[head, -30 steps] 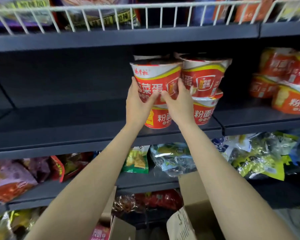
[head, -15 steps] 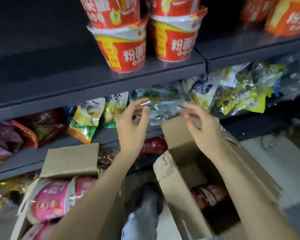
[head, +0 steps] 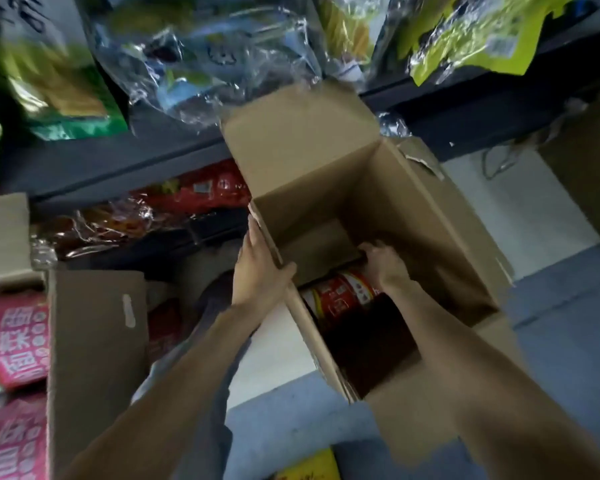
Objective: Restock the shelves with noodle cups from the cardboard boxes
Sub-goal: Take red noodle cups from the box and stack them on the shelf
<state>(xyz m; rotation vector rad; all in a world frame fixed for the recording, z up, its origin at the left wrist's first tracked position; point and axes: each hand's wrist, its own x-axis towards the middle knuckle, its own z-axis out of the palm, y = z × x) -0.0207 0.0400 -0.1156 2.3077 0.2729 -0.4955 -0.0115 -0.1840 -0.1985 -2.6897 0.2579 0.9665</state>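
Note:
An open cardboard box [head: 430,216] stands on the floor below the shelves, its flaps spread. Deep inside lies a red noodle cup [head: 340,299] on its side, with dark shadow around it. My left hand [head: 257,271] grips the box's left wall, thumb hooked over the rim and fingers outside. My right hand [head: 383,263] reaches down into the box, its fingers curled over the far end of the red cup.
A second open box [head: 94,358] at the left holds pink noodle cups [head: 14,341]. Snack bags [head: 201,57] hang over the dark shelf edge [head: 118,161] above. Red packets [head: 194,192] fill the lowest shelf. Another carton [head: 589,174] stands at the right.
My hands left the cups stacked on the shelf and dropped to the box. The view swung down. My left hand took the box's wall and my right hand went inside.

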